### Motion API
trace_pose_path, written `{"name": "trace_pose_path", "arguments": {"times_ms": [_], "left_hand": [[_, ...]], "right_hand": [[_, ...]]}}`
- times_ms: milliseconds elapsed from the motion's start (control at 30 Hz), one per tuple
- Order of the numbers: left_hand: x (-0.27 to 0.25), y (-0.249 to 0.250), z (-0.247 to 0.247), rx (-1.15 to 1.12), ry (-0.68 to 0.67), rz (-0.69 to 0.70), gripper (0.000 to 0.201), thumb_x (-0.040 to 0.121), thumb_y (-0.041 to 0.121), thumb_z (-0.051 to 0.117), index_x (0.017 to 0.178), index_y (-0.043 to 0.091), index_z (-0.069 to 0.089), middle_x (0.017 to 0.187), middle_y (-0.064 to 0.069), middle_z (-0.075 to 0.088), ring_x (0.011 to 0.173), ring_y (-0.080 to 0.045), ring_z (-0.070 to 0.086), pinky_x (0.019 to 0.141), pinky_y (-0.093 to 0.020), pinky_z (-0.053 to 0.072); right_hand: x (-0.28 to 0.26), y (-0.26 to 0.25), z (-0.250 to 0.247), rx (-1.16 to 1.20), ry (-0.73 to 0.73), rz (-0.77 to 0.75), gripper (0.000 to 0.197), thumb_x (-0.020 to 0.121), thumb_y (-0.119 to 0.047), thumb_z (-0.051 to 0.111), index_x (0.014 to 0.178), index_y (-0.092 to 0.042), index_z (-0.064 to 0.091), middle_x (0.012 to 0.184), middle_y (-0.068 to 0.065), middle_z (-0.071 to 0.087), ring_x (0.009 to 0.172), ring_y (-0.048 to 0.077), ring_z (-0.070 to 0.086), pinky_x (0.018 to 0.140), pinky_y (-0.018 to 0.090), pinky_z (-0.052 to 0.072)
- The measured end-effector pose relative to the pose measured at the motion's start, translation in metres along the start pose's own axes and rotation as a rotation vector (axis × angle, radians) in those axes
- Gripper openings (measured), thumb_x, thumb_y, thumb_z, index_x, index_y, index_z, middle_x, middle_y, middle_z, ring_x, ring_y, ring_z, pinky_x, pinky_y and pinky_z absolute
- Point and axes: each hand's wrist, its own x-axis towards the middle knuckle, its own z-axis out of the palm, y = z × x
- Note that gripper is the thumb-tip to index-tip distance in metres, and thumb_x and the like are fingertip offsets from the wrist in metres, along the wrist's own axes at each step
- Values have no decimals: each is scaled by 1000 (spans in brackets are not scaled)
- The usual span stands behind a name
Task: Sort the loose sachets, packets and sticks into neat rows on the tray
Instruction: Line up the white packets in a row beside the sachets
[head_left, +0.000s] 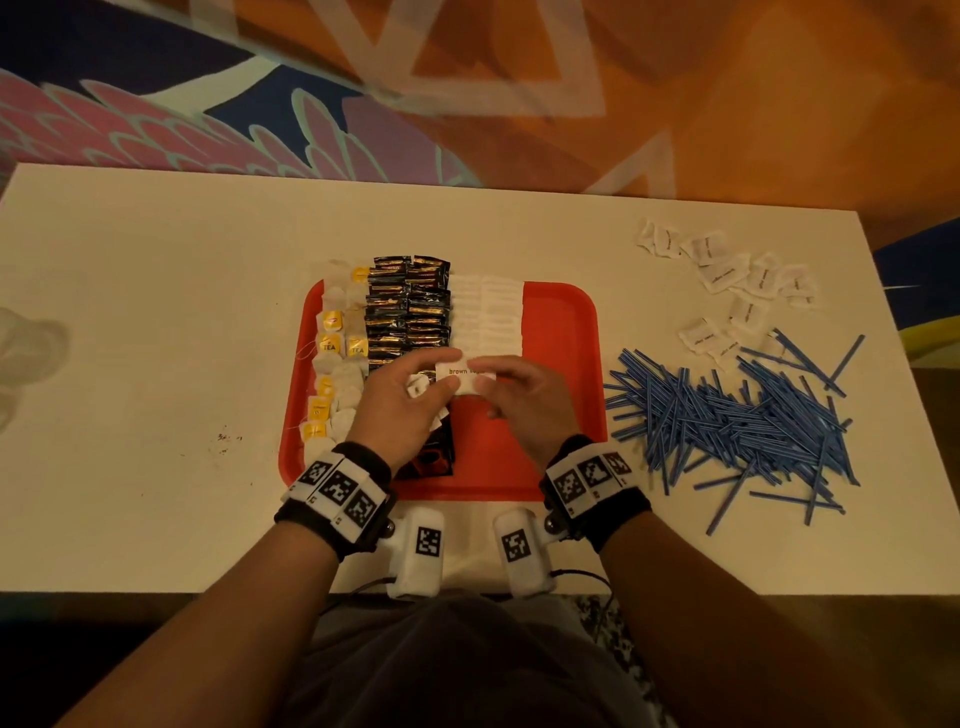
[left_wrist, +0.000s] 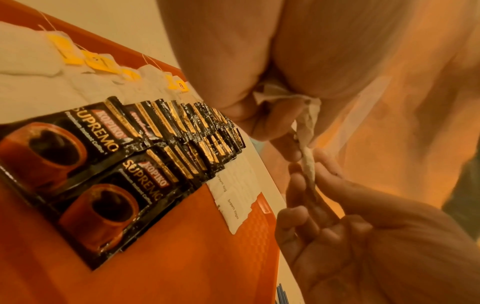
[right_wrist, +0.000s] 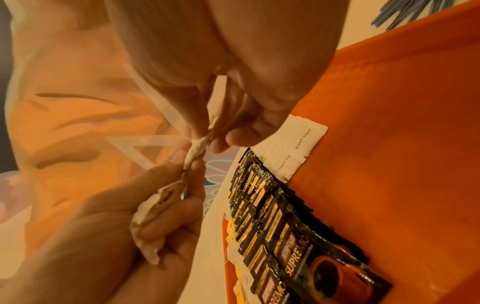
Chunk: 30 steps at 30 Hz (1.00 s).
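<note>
A red tray (head_left: 563, 364) holds rows of yellow-tagged tea bags (head_left: 337, 343), black coffee sachets (head_left: 410, 306) and white brown-sugar sachets (head_left: 488, 312). Above the tray's middle, both hands hold one white brown-sugar sachet (head_left: 464, 375) between them. My left hand (head_left: 441, 385) pinches its left end and also keeps a small bunch of white sachets (right_wrist: 149, 211) tucked in the palm. My right hand (head_left: 491, 382) pinches the right end (right_wrist: 197, 147). In the left wrist view the shared sachet (left_wrist: 308, 164) shows edge-on between the fingertips of both hands.
Loose white sachets (head_left: 727, 275) lie scattered at the table's far right. A large heap of blue sticks (head_left: 737, 415) lies right of the tray. A pale clear object (head_left: 26, 348) sits at the left edge. The tray's right half (left_wrist: 182, 257) is bare.
</note>
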Motion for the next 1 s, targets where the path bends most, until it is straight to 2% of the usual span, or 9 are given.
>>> {"name": "trace_pose_path", "arguments": {"times_ms": [100, 267, 400, 467, 567, 633, 667, 800, 1000], "left_hand": [[3, 2, -4, 23, -41, 17, 32, 92, 12, 68, 109, 39, 67, 119, 11, 68, 112, -1, 61, 103, -33, 48], [12, -3, -11, 12, -83, -10, 36, 92, 10, 69, 113, 39, 66, 120, 5, 68, 112, -10, 65, 98, -31, 52], [18, -7, -15, 57, -125, -38, 36, 91, 10, 69, 116, 36, 66, 120, 6, 68, 114, -7, 63, 103, -35, 50], [21, -10, -15, 89, -136, -59, 36, 91, 11, 70, 116, 36, 67, 118, 5, 70, 110, -10, 66, 102, -38, 50], [26, -14, -18, 117, -92, -76, 35, 92, 10, 68, 117, 35, 66, 100, 11, 71, 79, -3, 70, 83, -28, 57], [29, -14, -23, 105, -61, -96, 34, 94, 8, 65, 119, 30, 66, 91, 6, 70, 57, 3, 62, 58, -15, 51], [30, -15, -26, 95, -51, -107, 33, 94, 8, 65, 121, 28, 67, 89, 3, 70, 54, 3, 60, 55, -13, 48], [33, -23, -41, 75, -28, -139, 34, 93, 9, 67, 119, 30, 69, 100, 13, 71, 78, -16, 72, 85, -40, 59], [33, -31, -60, 74, -28, -165, 34, 94, 10, 65, 122, 31, 67, 111, 22, 65, 79, -9, 71, 90, -34, 57]], "right_hand": [[3, 1, 2, 11, -23, 28, 25, 90, 0, 64, 110, -14, 70, 91, 2, 72, 71, 9, 67, 64, 23, 52], [7, 4, 5, 101, 54, 122, 46, 89, -8, 69, 130, -24, 56, 113, -4, 64, 74, 14, 70, 63, 23, 52], [15, 11, 3, 118, 49, 314, 29, 88, -16, 71, 114, -6, 64, 96, 6, 72, 67, 7, 67, 58, 21, 50], [19, 15, 2, 106, 61, 331, 19, 87, -14, 73, 103, -6, 67, 87, 5, 71, 63, 7, 65, 59, 22, 50], [32, 24, -1, -30, 130, 307, 15, 86, -17, 74, 99, -12, 67, 83, 2, 72, 60, 2, 66, 59, 18, 51], [42, 35, -5, -168, 196, 301, 17, 85, -24, 76, 99, -17, 69, 86, 2, 73, 70, 5, 68, 70, 22, 55], [46, 41, -6, -231, 218, 305, 19, 84, -28, 76, 99, -19, 70, 90, 1, 74, 79, 9, 70, 77, 27, 56], [60, 51, -4, -340, 282, 336, 19, 85, -32, 75, 101, -21, 72, 92, -7, 70, 87, 8, 64, 84, 24, 50], [79, 60, 14, -465, 303, 375, 18, 87, -36, 72, 99, -22, 70, 93, -3, 72, 87, 11, 63, 73, 25, 50]]}}
